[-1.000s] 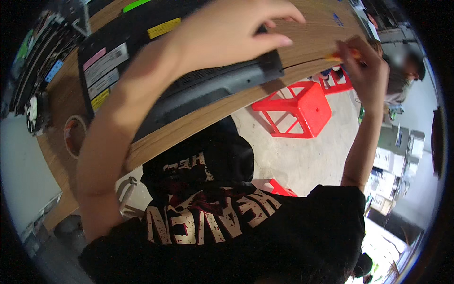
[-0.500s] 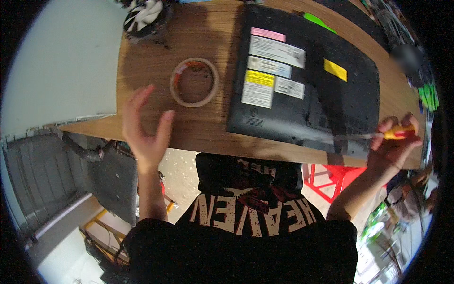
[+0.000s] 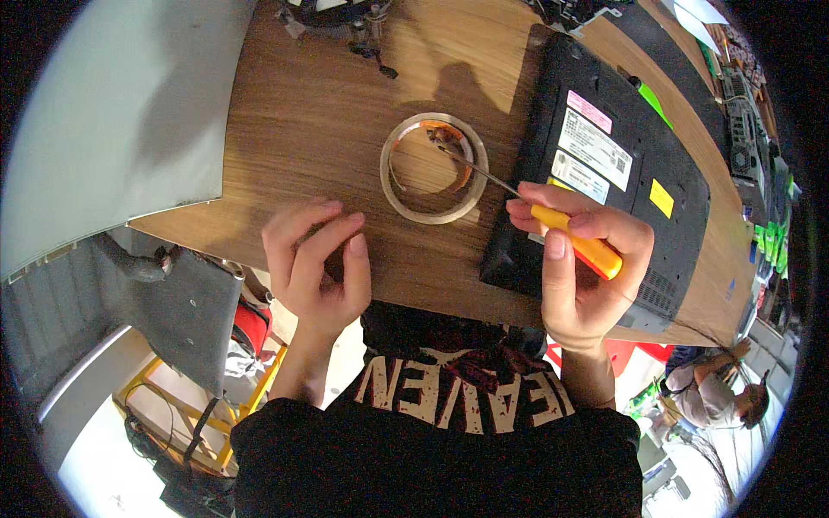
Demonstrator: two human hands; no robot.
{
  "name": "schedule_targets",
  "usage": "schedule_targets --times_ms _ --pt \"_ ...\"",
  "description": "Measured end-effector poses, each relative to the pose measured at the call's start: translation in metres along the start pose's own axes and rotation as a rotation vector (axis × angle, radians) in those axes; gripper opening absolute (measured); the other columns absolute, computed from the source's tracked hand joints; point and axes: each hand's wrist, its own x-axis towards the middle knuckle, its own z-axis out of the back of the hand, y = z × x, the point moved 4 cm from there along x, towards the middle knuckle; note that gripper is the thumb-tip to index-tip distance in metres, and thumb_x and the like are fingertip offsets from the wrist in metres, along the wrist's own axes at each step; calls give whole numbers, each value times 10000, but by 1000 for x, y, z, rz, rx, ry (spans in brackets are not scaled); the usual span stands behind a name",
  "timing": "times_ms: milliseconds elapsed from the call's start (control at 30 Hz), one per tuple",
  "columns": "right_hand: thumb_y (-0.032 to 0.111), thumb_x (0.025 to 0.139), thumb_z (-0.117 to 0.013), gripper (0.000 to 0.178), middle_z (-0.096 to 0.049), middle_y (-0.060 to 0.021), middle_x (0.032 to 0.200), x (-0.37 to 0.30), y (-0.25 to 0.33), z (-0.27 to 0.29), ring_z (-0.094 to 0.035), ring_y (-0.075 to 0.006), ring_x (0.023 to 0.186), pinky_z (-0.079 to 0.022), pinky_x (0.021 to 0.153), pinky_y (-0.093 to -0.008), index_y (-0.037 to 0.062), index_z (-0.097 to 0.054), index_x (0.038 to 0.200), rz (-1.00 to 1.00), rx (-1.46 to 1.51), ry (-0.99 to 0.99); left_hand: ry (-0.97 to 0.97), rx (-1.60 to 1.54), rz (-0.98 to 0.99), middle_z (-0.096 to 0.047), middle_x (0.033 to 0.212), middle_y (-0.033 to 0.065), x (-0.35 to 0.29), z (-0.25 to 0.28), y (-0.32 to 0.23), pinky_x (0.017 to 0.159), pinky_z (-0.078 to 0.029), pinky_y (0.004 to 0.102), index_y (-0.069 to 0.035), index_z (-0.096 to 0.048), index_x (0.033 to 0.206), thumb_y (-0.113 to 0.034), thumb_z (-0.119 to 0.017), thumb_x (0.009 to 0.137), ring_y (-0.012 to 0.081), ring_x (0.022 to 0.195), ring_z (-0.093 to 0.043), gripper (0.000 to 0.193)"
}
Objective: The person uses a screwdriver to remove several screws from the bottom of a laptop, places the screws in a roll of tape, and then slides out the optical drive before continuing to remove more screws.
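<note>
Above the worktop (image 3: 328,147), at right: our right hand (image 3: 596,298) had its thumb and fingers closed around the yellow-and-red screwdriver (image 3: 548,217), gripping it by the handle.
Left fingers: on our left hand (image 3: 318,272) they were half open and loosely curled, thumb apart, with nothing we could see in their hold.
Screwdriver's aim: the shaft pointed leftward and away from us, its long axis slanted; the butt faced back toward our right side.
Tip: it stood within the outline of the round ring (image 3: 430,215), near small dark bits (image 3: 445,135); we could not tell whether they touched.
Screwdriver's place: the handle lay between our right fingers, over the upturned laptop (image 3: 639,186), well apart from our left ones.
</note>
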Motion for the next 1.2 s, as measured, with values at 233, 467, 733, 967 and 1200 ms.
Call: schedule_targets --times_ms 233,467,733,967,1200 --pt "-52 825 -550 235 -594 -271 981 2 -6 -11 -640 -274 861 -536 745 -337 -20 -372 975 28 -25 22 -15 -45 -14 -601 873 77 0 0 3 720 -453 327 -59 -650 825 -6 -634 690 242 794 -566 146" --pt "-44 840 -525 247 -564 -310 1010 -6 6 4 -633 -313 859 -541 742 -386 12 -348 1003 -9 169 -51 -8 -66 -10 -599 860 86 0 4 1 711 -450 332 -55 -645 836 -11 -633 701 245 796 -564 143" --pt "202 895 -518 230 -596 -232 882 -38 28 68 -619 -268 606 -545 528 -331 95 -344 1001 -179 446 -449 166 -813 378 -534 1096 139 29 -35 -54 811 -469 268 50 -520 1140 11 -474 864 169 905 -561 282" --pt "204 862 -544 249 -584 -208 795 -79 41 128 -552 -222 502 -487 430 -282 77 -362 974 -110 537 -752 768 -1355 650 -596 976 178 20 -92 -124 647 -452 279 36 -494 1101 -326 -444 932 188 770 -589 403" --pt "204 862 -553 253 -588 -226 794 -124 42 177 -566 -233 491 -502 426 -292 73 -358 955 -100 494 -890 831 -1476 640 -558 798 89 2 -127 -177 562 -407 256 -6 -510 922 -232 -449 941 135 646 -521 236"
